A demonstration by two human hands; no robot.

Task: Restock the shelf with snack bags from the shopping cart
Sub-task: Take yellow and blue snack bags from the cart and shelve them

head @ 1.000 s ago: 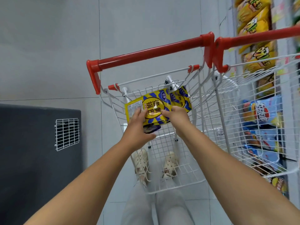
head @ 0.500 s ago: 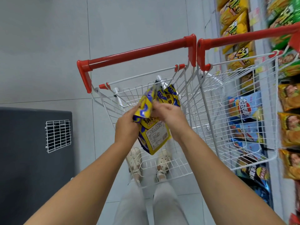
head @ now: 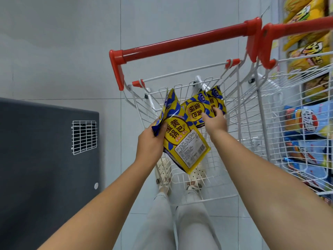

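My left hand [head: 150, 142] grips yellow-and-blue snack bags [head: 182, 141] by their edge, held over the white wire shopping cart [head: 239, 112]. Its front bag hangs tilted with the label panel showing. Two more yellow-and-blue bags [head: 195, 109] stand at the far end of the cart basket. My right hand [head: 215, 121] reaches into the cart and its fingers touch those bags. The shelf [head: 311, 123] with yellow and blue snack bags runs along the right side, seen partly through a second cart's wires.
The cart has a red handle [head: 180, 45]. A second white cart with a red handle [head: 297, 27] is nested to the right. A dark grey cabinet [head: 45, 159] with a wire vent stands at the left. My legs and shoes show beneath the basket on grey floor tiles.
My right hand has let go of the bags held in my left hand and moved forward to the bags in the cart. The held bag has turned label side up.
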